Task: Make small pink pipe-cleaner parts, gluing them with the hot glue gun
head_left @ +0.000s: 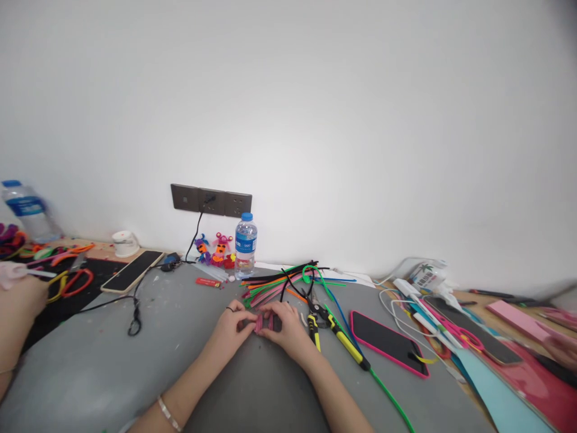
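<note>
Both my hands meet at the middle of the grey table mat (112,373). My left hand (233,326), with a dark ring on one finger, pinches one end of a small pink and black pipe-cleaner piece (265,323). My right hand (287,328) has its fingers closed on the other end of the same piece. A bundle of coloured pipe cleaners (279,280) lies just beyond my fingers. Yellow-handled pliers (331,329) lie right beside my right hand.
A phone in a pink case (387,341) lies to the right, with cables, scissors and coloured paper sheets (500,391) further right. A water bottle (246,245) and small pipe-cleaner figures (215,249) stand by the wall socket (211,200). Another person's hand (20,300) is at the left.
</note>
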The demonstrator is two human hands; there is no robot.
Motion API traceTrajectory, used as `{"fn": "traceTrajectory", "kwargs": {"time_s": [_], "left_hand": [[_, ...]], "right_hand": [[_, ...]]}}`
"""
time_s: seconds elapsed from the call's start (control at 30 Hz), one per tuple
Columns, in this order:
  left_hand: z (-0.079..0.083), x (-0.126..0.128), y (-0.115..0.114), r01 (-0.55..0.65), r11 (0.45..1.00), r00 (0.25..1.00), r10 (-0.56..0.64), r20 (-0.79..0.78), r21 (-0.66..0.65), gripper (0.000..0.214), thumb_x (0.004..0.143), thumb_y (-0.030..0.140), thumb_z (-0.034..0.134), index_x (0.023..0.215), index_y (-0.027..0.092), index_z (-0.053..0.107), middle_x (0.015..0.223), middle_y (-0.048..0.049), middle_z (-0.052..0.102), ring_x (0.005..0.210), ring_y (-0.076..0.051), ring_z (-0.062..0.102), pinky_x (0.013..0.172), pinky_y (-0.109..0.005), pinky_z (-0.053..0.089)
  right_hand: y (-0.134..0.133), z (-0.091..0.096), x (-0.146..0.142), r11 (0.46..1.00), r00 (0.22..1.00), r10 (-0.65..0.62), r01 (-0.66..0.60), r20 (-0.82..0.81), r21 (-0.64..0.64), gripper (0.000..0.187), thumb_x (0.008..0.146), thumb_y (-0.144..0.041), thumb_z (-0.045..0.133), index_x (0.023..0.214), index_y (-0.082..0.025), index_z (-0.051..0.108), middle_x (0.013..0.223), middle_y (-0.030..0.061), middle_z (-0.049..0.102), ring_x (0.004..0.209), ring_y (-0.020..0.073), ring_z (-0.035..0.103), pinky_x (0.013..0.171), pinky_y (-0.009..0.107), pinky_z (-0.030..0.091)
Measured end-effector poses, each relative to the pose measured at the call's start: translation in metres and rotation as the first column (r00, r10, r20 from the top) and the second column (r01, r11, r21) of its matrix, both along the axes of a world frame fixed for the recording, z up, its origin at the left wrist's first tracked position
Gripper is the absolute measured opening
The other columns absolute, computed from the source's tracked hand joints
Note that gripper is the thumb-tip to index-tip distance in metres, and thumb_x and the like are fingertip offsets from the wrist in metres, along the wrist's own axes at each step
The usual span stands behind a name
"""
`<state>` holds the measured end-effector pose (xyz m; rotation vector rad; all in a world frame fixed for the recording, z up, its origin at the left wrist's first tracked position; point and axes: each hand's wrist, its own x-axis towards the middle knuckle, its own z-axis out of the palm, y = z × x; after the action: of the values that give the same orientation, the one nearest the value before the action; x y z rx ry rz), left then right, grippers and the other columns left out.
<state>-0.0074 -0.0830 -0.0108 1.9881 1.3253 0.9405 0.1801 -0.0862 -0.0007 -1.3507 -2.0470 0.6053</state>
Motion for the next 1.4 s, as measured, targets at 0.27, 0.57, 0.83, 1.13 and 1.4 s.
{"fn": "traceTrajectory", "kwargs": {"time_s": [0.27, 0.57, 0.83, 1.13, 1.4], "left_hand": [[-0.0001, 0.0003, -0.0006, 0.008, 1.0, 1.0, -0.008, -0.002, 0.012, 0.019, 0.077, 0.014, 0.064, 0.087, 0.022, 0.078, 0.081, -0.0002, 0.049, 0.059, -0.012, 0.05, 0.06, -0.025, 0.045], [-0.0016, 0.0018, -0.0013, 0.01, 1.0, 0.999, -0.009, -0.037, 0.017, 0.02, 0.079, 0.013, 0.062, 0.09, 0.021, 0.077, 0.081, -0.0002, 0.05, 0.06, -0.012, 0.049, 0.061, -0.025, 0.045], [-0.0014, 0.0064, -0.0036, -0.012, 0.999, 0.997, 0.016, -0.07, 0.051, 0.019, 0.079, 0.014, 0.062, 0.089, 0.021, 0.077, 0.08, -0.0014, 0.052, 0.067, -0.016, 0.053, 0.066, -0.028, 0.047], [-0.0003, 0.0082, -0.0064, -0.014, 0.998, 0.998, 0.017, -0.056, 0.054, 0.019, 0.079, 0.011, 0.062, 0.087, 0.021, 0.076, 0.081, -0.0029, 0.057, 0.078, -0.02, 0.06, 0.07, -0.029, 0.048], [-0.0001, 0.0086, -0.0074, -0.007, 0.999, 0.999, 0.008, -0.047, 0.038, 0.02, 0.08, 0.012, 0.061, 0.089, 0.02, 0.076, 0.082, -0.0029, 0.056, 0.075, -0.019, 0.059, 0.069, -0.029, 0.047]], "right_hand": [[0.0005, 0.0007, -0.0007, 1.0, 0.999, -0.011, 0.01, 0.032, 0.01, 0.03, 0.068, -0.025, 0.084, 0.094, -0.027, 0.069, 0.098, 0.0006, 0.066, 0.097, 0.0242, 0.058, 0.083, 0.034, 0.037], [-0.0013, 0.0037, -0.0006, 0.999, 0.998, -0.031, 0.03, 0.046, 0.019, 0.028, 0.068, -0.027, 0.085, 0.092, -0.024, 0.07, 0.097, 0.0013, 0.065, 0.095, 0.0239, 0.058, 0.082, 0.033, 0.039], [-0.0003, -0.0004, -0.0002, 0.998, 0.997, -0.035, 0.032, 0.067, 0.051, 0.027, 0.068, -0.024, 0.085, 0.089, -0.023, 0.068, 0.094, 0.0009, 0.064, 0.092, 0.0225, 0.057, 0.079, 0.032, 0.039], [-0.0011, 0.0012, -0.0008, 0.998, 0.997, -0.022, 0.018, 0.07, 0.053, 0.024, 0.07, -0.023, 0.082, 0.09, -0.023, 0.067, 0.096, 0.0022, 0.064, 0.093, 0.024, 0.057, 0.079, 0.033, 0.04], [-0.002, 0.0028, -0.0005, 0.999, 0.997, -0.019, 0.015, 0.078, 0.045, 0.025, 0.07, -0.022, 0.082, 0.09, -0.023, 0.067, 0.094, 0.0018, 0.064, 0.092, 0.0232, 0.057, 0.079, 0.033, 0.039]]}}
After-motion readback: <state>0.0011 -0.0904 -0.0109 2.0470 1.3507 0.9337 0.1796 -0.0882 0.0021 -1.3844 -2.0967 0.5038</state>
